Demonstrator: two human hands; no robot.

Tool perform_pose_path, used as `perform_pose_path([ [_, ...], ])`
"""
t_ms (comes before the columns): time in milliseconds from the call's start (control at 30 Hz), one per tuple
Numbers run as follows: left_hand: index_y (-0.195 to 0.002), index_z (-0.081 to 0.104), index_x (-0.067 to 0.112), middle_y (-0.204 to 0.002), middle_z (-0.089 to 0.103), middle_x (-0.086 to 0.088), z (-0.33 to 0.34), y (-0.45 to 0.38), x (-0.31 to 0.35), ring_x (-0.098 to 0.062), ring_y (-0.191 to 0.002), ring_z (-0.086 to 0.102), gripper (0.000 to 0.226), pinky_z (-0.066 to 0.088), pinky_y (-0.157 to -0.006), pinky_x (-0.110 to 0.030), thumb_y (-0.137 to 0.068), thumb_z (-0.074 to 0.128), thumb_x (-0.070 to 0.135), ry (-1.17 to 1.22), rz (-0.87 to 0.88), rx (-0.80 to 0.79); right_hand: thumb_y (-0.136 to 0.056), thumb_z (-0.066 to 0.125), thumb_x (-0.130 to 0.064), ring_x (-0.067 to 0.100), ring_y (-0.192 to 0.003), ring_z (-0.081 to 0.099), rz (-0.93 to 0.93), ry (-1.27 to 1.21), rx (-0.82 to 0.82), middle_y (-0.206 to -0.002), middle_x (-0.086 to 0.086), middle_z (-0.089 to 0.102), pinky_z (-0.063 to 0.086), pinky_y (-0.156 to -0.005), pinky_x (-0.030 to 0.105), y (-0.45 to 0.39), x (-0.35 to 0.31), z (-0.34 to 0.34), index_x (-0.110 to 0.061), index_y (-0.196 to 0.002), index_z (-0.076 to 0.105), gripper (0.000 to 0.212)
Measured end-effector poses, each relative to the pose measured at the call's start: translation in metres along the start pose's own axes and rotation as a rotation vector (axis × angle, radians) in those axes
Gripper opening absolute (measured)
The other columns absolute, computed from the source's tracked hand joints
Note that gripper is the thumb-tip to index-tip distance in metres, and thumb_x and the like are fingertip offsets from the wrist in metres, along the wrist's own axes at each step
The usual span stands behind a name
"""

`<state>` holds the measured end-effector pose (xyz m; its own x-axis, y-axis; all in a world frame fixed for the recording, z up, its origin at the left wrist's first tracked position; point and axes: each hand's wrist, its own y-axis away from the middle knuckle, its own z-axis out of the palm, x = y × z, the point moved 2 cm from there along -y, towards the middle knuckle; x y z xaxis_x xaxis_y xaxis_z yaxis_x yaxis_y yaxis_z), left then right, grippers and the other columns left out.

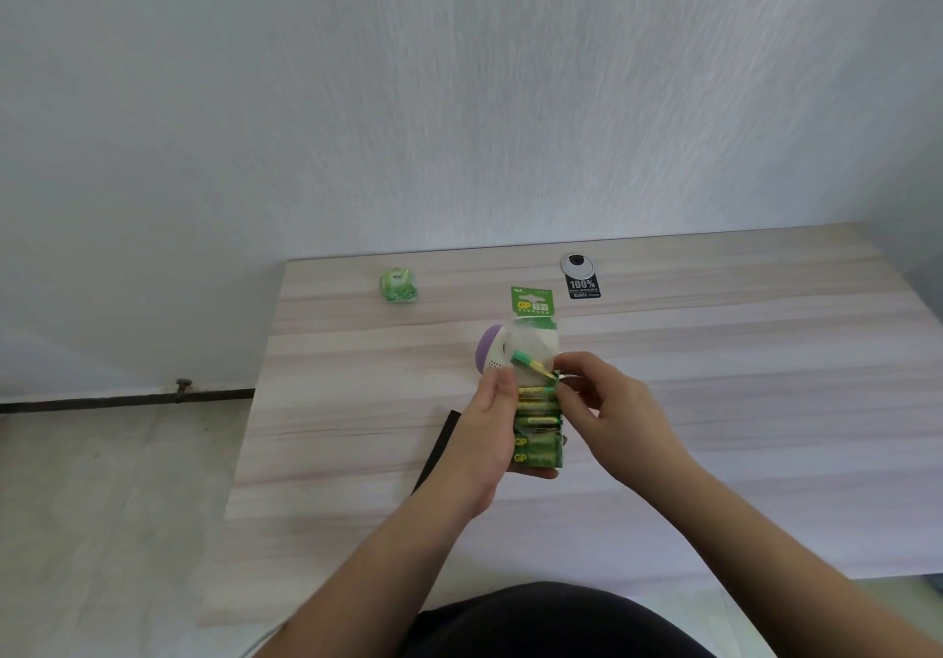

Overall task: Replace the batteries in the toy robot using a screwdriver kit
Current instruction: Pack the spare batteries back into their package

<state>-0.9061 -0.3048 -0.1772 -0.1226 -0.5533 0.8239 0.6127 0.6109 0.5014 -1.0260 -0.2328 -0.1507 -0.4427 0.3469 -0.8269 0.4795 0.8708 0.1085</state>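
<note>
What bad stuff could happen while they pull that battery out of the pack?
The loose battery sticks out of the torn battery pack, pinched by the right hand; it might slip and roll off the table. The left hand holds the pack upright, so others might spill onto the toy robot.

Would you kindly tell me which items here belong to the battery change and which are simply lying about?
For the job:
battery pack, held by left hand, picked at by right hand
toy robot
black case, probably the screwdriver kit

Lying about:
green packet
black tag
</note>
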Motion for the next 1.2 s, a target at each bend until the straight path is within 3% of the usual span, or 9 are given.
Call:
perform_pose_path([
  [167,-0.118,0.054,0.029,-0.103,0.07,-0.018,0.004,-0.001,-0.003,-0.036,-0.083,0.071,0.034,0.057,-0.06,-0.046,-0.102,0.03,0.046,0.034,-0.05,-0.038,-0.093,0.061,-0.022,-0.012,-0.07,0.06,0.044,-0.006,0.027,-0.083,-0.014,0.068,0.041,-0.054,0.003,-0.005,0.0,-0.002,-0.033,-0.094,0.059,0.012],
  [567,-0.117,0.058,0.022,-0.098,0.072,-0.015,0.003,-0.003,-0.002,-0.038,-0.086,0.071,0.045,0.057,-0.061,-0.045,-0.103,0.025,0.049,0.124,-0.111,-0.044,-0.096,0.055,-0.025,0.008,-0.082,0.067,0.052,0.096,0.075,-0.085,-0.007,0.07,0.05,-0.069,0.016,-0.01,0.003,-0.002,-0.027,-0.104,0.068,0.015],
  [700,-0.118,0.056,0.023,-0.099,0.071,-0.016,0.003,-0.004,-0.003,-0.039,-0.087,0.071,0.041,0.057,-0.062,-0.046,-0.103,0.026,0.047,0.109,-0.099,-0.025,-0.097,0.054,-0.022,0.009,-0.083,0.061,0.011,0.153,0.055,-0.091,-0.007,0.068,0.04,-0.068,0.007,-0.01,0.001,-0.002,-0.022,-0.109,0.071,0.021],
  [767,-0.116,0.055,0.024,-0.099,0.071,-0.017,0.003,-0.005,-0.002,-0.039,-0.086,0.071,0.038,0.057,-0.061,-0.046,-0.104,0.026,0.045,0.089,-0.092,-0.01,-0.098,0.053,-0.021,0.009,-0.087,0.061,0.004,0.153,0.05,-0.098,-0.005,0.069,0.041,-0.072,0.01,-0.01,0.002,0.0,-0.022,-0.112,0.07,0.022],
  [933,-0.119,0.053,0.021,-0.095,0.072,-0.013,0.005,-0.008,-0.001,-0.036,-0.078,0.071,0.033,0.055,-0.056,-0.042,-0.104,0.031,0.041,0.096,-0.065,0.021,-0.1,0.047,-0.016,0.0,-0.091,0.068,0.112,-0.211,0.028,-0.099,-0.012,0.071,0.048,-0.078,0.012,-0.008,0.01,0.003,-0.037,-0.108,0.064,0.029],
  [1033,-0.121,0.053,0.022,-0.098,0.071,-0.015,0.005,-0.008,-0.001,-0.035,-0.077,0.071,0.033,0.055,-0.055,-0.041,-0.104,0.032,0.042,0.106,-0.064,0.008,-0.1,0.045,-0.007,0.01,-0.094,0.07,0.175,-0.517,0.028,-0.1,-0.003,0.074,0.054,-0.086,0.027,-0.007,0.013,0.005,-0.023,-0.11,0.067,0.029],
  [1200,-0.12,0.053,0.023,-0.101,0.071,-0.016,0.007,-0.007,-0.002,-0.036,-0.079,0.071,0.034,0.055,-0.057,-0.044,-0.103,0.032,0.043,0.094,-0.063,-0.017,-0.096,0.054,-0.007,0.02,-0.096,0.067,0.201,-0.575,0.048,-0.101,0.0,0.073,0.055,-0.088,0.039,-0.007,0.019,0.01,-0.024,-0.106,0.068,0.025],
])
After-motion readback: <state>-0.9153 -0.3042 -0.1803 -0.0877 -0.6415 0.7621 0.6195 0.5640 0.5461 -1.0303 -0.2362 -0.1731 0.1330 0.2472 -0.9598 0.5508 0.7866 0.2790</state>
